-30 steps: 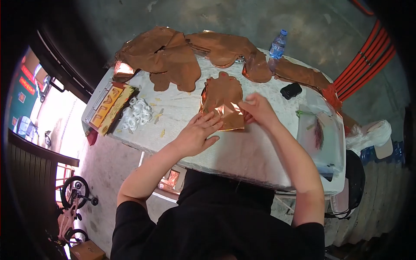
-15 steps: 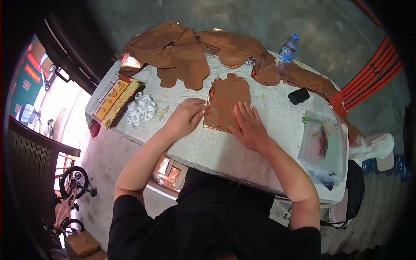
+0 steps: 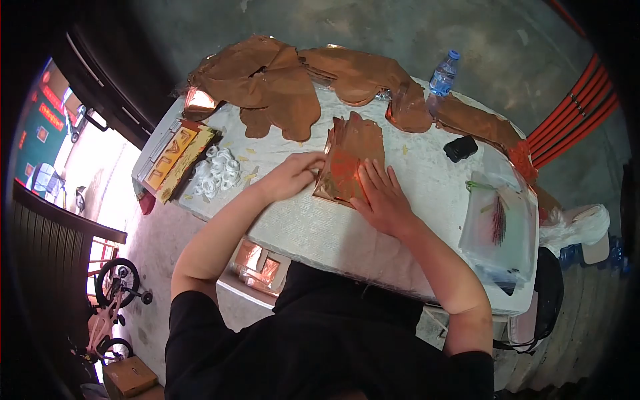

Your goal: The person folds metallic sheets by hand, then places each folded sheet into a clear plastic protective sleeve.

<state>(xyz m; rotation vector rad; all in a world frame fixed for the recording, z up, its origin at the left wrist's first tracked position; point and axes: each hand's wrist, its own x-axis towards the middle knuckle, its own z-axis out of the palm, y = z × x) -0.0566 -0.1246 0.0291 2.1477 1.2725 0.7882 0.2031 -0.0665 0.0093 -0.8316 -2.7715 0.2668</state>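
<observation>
1. From where I stand, the folded copper-brown foil (image 3: 352,143) lies about midway along the white-covered table (image 3: 300,230), between its near and far edges, one ragged end toward the far edge.
2. The person's right hand (image 3: 385,199) is spread open and laid flat over the foil's right side, close to its near right corner; it presses from above and grips nothing.
3. The left hand (image 3: 297,175) is at the foil's left side, fingers partly curled and touching that edge; I cannot tell whether thumb and fingers pinch a layer.
4. Along the far edge sprawl larger brown foil shapes (image 3: 257,80), reaching from the far left corner toward the right end.
5. A blue-capped water bottle (image 3: 443,75) stands upright at the far edge, right of the middle, just beside the foil shapes.
6. Near the left end, white ribbon rolls (image 3: 217,175) sit in a heap just beside a yellow-lettered packet (image 3: 175,160).
7. Toward the right end are a small black object (image 3: 460,149) and, nearer the near right corner, a clear plastic sleeve (image 3: 477,227) with a dark red bundle (image 3: 499,223).
</observation>
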